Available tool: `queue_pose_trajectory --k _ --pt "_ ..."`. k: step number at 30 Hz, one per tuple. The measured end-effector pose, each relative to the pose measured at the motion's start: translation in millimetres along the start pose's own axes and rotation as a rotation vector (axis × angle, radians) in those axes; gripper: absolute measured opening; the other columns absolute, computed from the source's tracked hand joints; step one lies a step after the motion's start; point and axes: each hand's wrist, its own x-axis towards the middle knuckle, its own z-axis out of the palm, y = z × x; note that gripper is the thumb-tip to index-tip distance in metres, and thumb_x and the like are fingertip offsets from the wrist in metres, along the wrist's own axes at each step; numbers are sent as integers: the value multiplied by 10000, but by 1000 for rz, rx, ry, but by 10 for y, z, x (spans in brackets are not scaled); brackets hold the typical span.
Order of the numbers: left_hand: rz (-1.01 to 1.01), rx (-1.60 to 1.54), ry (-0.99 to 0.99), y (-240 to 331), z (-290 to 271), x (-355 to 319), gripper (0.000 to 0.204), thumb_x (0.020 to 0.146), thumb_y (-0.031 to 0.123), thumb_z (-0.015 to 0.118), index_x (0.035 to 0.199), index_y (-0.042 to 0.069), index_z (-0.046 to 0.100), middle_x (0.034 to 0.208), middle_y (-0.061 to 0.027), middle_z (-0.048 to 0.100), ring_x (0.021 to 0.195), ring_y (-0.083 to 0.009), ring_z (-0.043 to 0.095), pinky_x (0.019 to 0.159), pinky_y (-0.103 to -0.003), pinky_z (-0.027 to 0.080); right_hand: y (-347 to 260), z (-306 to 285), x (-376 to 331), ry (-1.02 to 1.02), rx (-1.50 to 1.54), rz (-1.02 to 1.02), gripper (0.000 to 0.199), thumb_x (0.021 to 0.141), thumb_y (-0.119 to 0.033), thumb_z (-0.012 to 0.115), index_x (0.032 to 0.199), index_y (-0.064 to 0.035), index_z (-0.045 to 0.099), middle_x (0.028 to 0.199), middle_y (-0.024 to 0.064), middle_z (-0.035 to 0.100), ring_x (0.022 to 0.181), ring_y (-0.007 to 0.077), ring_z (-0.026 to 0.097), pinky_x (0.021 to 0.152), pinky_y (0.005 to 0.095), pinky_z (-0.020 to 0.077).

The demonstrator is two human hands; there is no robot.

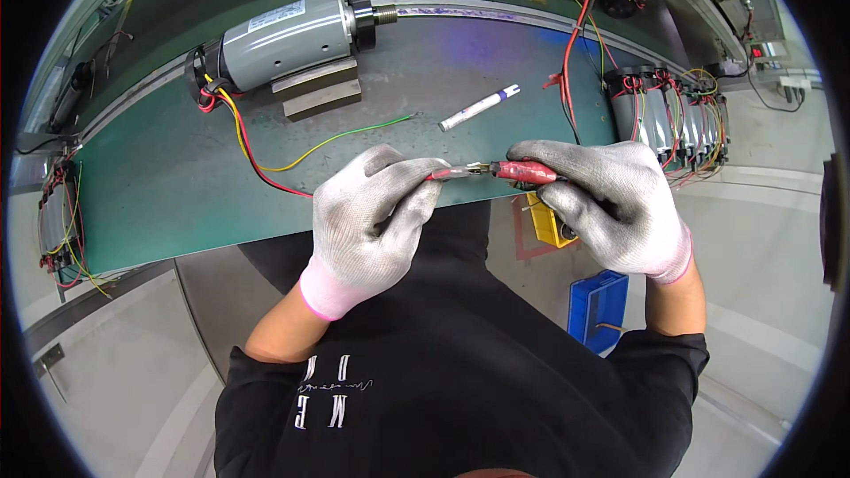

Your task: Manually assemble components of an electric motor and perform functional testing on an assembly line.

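Black shirt (pixel 460 372) nearest. L hand (pixel 372 212) pinches red wire (pixel 447 174); R hand (pixel 611 199) grips red-handled pliers (pixel 522 172), handles mostly hidden.

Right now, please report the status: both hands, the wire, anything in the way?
Left hand pinches red wire end. Right hand shut on red-handled pliers, tips at the wire. White marker lies beyond on green belt, apart.

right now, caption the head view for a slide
Gloved left hand pinches a red wire while right hand applies red-handled pliers.
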Motion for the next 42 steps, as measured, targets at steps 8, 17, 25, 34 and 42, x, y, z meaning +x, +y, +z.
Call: queue_pose_trajectory --k 8,17,25,34,42 --pt "1 -16 -33 93 18 -21 190 909 11 763 1091 27 812 791 -116 666 651 -253 668 602 -358 514 3 -65 -84 -30 26 24 314 958 -31 723 1247 85 758 920 202 793 783 321 802 743 362 612" --pt "12 6 -92 81 19 -22 180 909 18 765 1085 22 803 782 -116 649 674 -270 662 627 -366 523 111 -99 -110 -83 40 31 292 955 -34 730 1220 85 760 905 199 786 761 314 790 725 356 605" --pt "68 -43 -143 -11 129 4 160 929 37 760 1081 8 800 799 -104 657 698 -223 659 662 -357 520 237 -87 -9 -167 56 48 248 973 -23 744 1210 41 770 755 144 715 602 222 701 611 331 555" --pt "-484 -502 -230 4 93 93 147 1005 58 719 1090 -10 818 930 -18 745 806 -60 619 714 -266 503 228 44 3 150 148 167 199 930 -50 758 1089 68 768 812 77 722 717 125 652 684 271 512" --pt "-478 -490 -249 -6 81 84 160 1005 70 726 1097 -14 826 930 -22 737 830 -68 610 757 -246 501 294 15 -17 -17 4 150 203 934 -56 763 1091 73 770 831 95 730 723 131 664 698 271 521"
